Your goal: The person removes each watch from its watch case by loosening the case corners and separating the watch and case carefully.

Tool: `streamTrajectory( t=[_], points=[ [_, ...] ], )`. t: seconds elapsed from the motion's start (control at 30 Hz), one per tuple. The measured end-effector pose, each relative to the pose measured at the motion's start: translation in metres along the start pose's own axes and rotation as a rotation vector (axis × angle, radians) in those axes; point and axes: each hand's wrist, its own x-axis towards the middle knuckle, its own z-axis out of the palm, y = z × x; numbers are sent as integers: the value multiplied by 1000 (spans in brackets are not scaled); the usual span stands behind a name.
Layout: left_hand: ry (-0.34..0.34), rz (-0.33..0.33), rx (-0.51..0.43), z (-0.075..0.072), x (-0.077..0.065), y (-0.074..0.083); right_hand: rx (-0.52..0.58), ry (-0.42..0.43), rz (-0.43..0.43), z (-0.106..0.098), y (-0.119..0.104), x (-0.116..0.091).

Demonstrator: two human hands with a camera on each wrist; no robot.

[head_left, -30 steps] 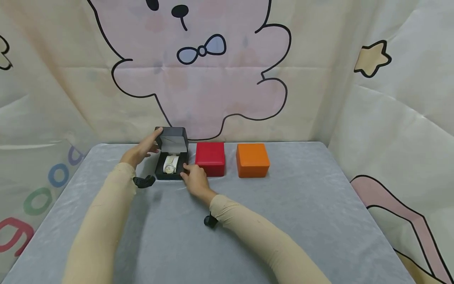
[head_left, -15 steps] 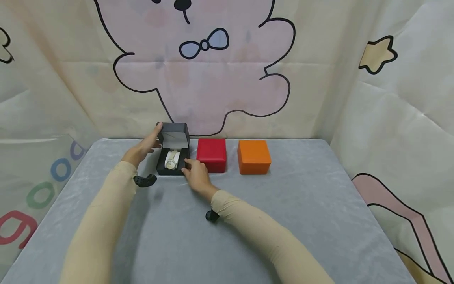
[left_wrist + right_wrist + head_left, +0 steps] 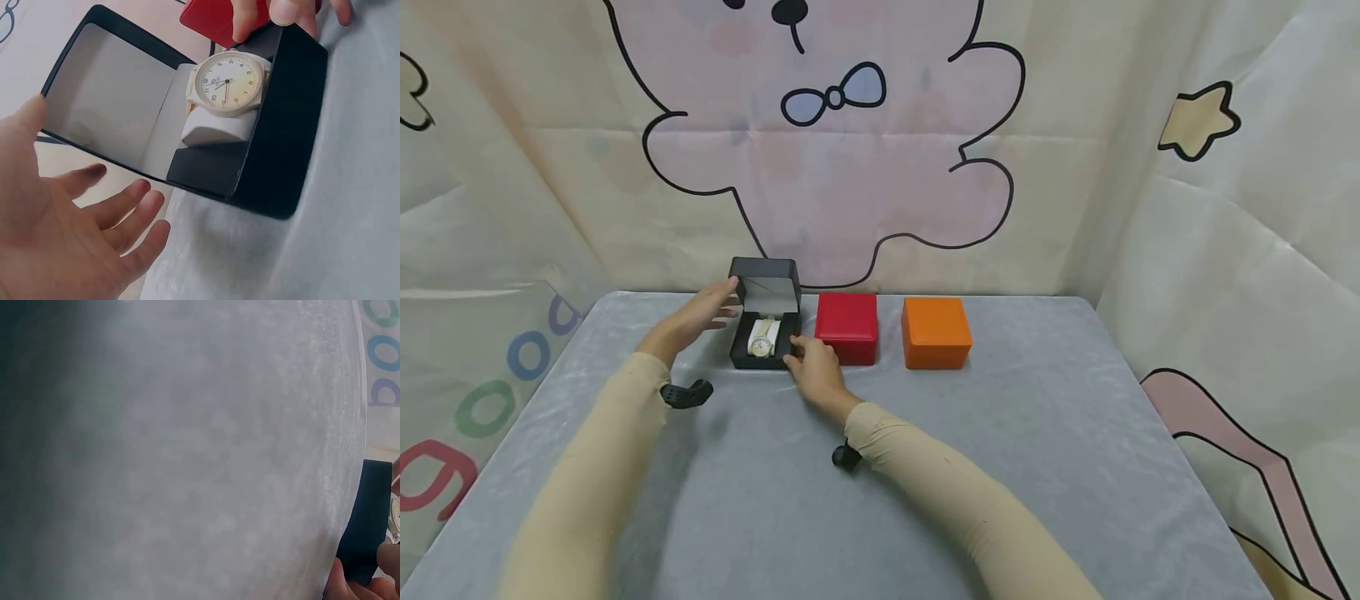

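Observation:
A black watch box [image 3: 760, 363] stands at the back left of the table with its lid [image 3: 765, 268] raised. Inside, a white-strapped wristwatch [image 3: 228, 84] sits round a white cushion. My left hand [image 3: 688, 322] is at the box's left, its thumb touching the lid's edge in the left wrist view. The other left fingers are spread, off the box. With thumb and fingers, my right hand [image 3: 818, 375] pinches the front right corner of the base. Only a sliver of the box and some right fingertips [image 3: 387, 556] show in the right wrist view.
To the right of the watch box stand a closed red box [image 3: 847, 329] and a closed orange box [image 3: 936, 333]. All rest on a grey cloth-covered table [image 3: 880, 500]. Printed curtains [image 3: 1075, 167] hang behind and at both sides.
My left hand has slid down and left from the lid's top corner, its fingers now off it. The lid stays raised. My right hand keeps its hold; the head view has tilted slightly.

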Motion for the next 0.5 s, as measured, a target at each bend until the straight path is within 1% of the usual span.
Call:
streamTrajectory(
  t=[0.13,0.37,0.43,0.5],
  points=[
    [6,19,30,0,-9,-1,1,7,-1,0,2,0],
    [17,72,28,0,-24,-8,-9,13,3,1,2,2],
    [37,86,19,1,-28,-12,-10,12,7,2,2,2],
    [79,106,6,5,-32,-16,-13,12,11,2,2,3]
  ],
)
